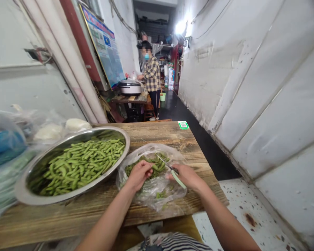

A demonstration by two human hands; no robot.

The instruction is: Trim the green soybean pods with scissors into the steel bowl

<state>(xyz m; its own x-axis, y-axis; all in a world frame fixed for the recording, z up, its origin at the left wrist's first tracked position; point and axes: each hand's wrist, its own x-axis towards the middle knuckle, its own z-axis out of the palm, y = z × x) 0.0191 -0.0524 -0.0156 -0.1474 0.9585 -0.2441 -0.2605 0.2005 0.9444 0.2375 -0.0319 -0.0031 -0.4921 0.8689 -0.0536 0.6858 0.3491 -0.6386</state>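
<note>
Green soybean pods (149, 166) lie in a heap inside a clear plastic bag (153, 197), right under the fingers of the left hand (140, 175). Those fingers curl down together onto the heap; whether they are gripping a pod, I cannot tell (the knuckles hide the fingertips). The right hand (187, 177) sits just beside them, its fingers closed around the green handle of a pair of kitchen scissors (169, 166), with the blades reaching back toward the pods. How far the blades are open is too small to tell.

Left of the left hand's fingers, a wide stainless steel bowl (104, 129) holds a deep pile of more green soybeans (80, 167). Bag and bowl both rest on a worn wooden table (167, 141), and a small green-and-white sticker (183, 125) sits on its far edge, well ahead of the fingers. Beyond the left fingers, bundled plastic bags (5, 143) are heaped by the bowl. Far ahead, a co-worker (151, 75) in a checked shirt stands at a rice cooker (129, 87).
</note>
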